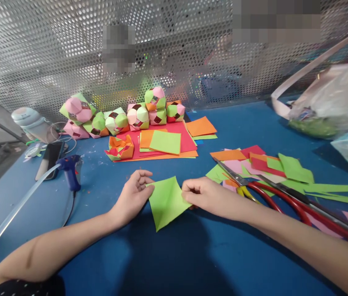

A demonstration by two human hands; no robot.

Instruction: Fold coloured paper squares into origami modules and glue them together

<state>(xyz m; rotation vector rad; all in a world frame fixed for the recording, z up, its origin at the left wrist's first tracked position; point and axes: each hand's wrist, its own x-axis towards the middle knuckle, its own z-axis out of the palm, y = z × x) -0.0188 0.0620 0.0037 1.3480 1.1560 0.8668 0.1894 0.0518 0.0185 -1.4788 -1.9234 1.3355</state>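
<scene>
One green paper (167,203) was between the person's two hands, near the front of the blue table (100,263). It had a fold line in it, and one corner pointed down toward the person. The right hand (203,196) had its thumb and finger pinched together on the right corner. The left hand (133,193) had its thumb at the left corner, its other fingers bent and a bit apart; you could not tell if they pinched too. Behind the paper lay a bright pile of sheets (165,142), with paper balls (138,116) past it. Scissors (240,180) lay on scraps (297,168) to the right. A glue gun (70,170) sat at left, near a phone (52,158).
</scene>
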